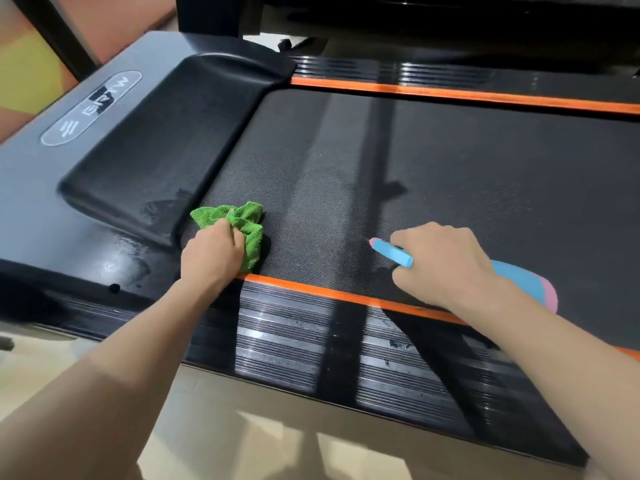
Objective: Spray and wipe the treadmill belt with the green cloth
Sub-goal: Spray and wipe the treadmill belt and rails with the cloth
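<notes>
Left hand (212, 251): lower centre-left of the frame; fingers curled into the green cloth (242, 227), bunching it and pressing it down.
Green cloth: crumpled on the treadmill belt (450, 161), at the belt's near-left corner, just beside the black motor cover (166, 143) and the near orange stripe (311, 289).
Right hand (446, 261): lower centre-right; fingers wrapped round the blue spray bottle (519, 277), its nozzle pointing left, low over the belt.
Treadmill belt: dark, textured, filling the centre and right of the frame.
Side rail (294, 337): ribbed black, below the near orange stripe.

Open belt (450, 161) — motor cover (166, 140) leftward
</notes>
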A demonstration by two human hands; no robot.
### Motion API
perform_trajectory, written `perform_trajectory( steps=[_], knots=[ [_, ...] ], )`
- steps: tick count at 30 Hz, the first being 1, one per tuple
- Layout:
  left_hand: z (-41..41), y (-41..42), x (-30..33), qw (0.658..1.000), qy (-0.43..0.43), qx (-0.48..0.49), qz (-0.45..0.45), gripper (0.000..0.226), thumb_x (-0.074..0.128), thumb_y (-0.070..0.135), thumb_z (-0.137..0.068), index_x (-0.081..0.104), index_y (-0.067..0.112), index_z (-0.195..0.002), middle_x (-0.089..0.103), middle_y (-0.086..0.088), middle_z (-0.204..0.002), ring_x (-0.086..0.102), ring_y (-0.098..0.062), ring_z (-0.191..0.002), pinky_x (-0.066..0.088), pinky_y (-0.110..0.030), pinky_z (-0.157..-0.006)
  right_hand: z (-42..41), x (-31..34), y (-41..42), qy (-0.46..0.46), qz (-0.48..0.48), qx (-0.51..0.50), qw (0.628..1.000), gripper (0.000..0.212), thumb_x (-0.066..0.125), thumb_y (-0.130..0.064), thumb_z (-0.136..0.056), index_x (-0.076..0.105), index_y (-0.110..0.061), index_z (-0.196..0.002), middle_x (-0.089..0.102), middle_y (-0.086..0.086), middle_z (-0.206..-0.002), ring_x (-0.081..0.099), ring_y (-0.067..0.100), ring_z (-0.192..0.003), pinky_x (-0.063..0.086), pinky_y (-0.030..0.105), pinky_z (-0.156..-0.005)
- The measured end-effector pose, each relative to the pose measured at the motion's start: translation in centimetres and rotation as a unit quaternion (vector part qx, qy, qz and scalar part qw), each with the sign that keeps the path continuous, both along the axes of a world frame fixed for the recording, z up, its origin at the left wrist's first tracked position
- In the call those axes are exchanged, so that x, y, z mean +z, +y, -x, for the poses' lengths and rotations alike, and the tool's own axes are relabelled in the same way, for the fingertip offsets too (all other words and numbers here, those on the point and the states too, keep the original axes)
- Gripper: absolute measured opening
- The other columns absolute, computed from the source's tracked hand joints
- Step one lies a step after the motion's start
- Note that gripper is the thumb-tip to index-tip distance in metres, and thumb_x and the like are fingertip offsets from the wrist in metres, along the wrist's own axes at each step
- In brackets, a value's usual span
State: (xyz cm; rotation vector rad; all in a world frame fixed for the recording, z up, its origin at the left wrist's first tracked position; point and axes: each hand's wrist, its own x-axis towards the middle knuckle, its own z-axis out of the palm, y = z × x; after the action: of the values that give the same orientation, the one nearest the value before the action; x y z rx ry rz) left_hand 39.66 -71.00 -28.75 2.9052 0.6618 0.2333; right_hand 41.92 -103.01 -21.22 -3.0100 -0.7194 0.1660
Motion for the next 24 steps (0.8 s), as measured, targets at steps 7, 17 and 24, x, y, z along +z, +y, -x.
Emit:
perform_trajectory(
  steps=[7, 17, 24],
  knots=[
    [0.1, 0.1, 0.2, 1.0, 0.004, -0.003, 0.011, 0.029, 0.038, 0.029, -0.098, 0.044, 0.008, -0.08, 0.062, -0.025, -0.092, 0.056, -0.043, -0.087, 0.035, -0.04, -0.07, -0.3, 0.5, -2.9, 0.02, 0.003, -0.067, 0.998, 0.01, 0.058, -0.025, -0.082, 0.052, -0.019, -0.077, 0.056, 0.0, -0.077, 0.056, 0.031, -0.076, 0.036, 0.034, -0.068],
    [0.6, -0.6, 0.8, 0.998, 0.004, -0.009, 0.066, 0.036, 0.039, 0.048, -0.098, 0.039, 0.013, -0.093, 0.061, -0.026, -0.102, 0.057, -0.043, -0.095, 0.04, -0.044, -0.078, 1.3, 1.5, -3.6, 0.052, 0.014, -0.038, 0.998, 0.004, 0.055, -0.023, -0.079, 0.056, -0.019, -0.08, 0.06, -0.001, -0.079, 0.059, 0.029, -0.075, 0.039, 0.034, -0.065],
    [1.4, 0.0, 1.5, 0.997, 0.062, -0.029, 0.041, 0.054, 0.04, 0.07, -0.088, 0.043, 0.019, -0.107, 0.052, -0.022, -0.117, 0.049, -0.043, -0.11, 0.04, -0.051, -0.097, 1.2, 1.3, -4.3, 0.052, -0.012, -0.053, 0.997, 0.008, 0.056, -0.021, -0.078, 0.061, -0.021, -0.084, 0.062, -0.002, -0.081, 0.06, 0.027, -0.075, 0.041, 0.034, -0.067]
  ],
)
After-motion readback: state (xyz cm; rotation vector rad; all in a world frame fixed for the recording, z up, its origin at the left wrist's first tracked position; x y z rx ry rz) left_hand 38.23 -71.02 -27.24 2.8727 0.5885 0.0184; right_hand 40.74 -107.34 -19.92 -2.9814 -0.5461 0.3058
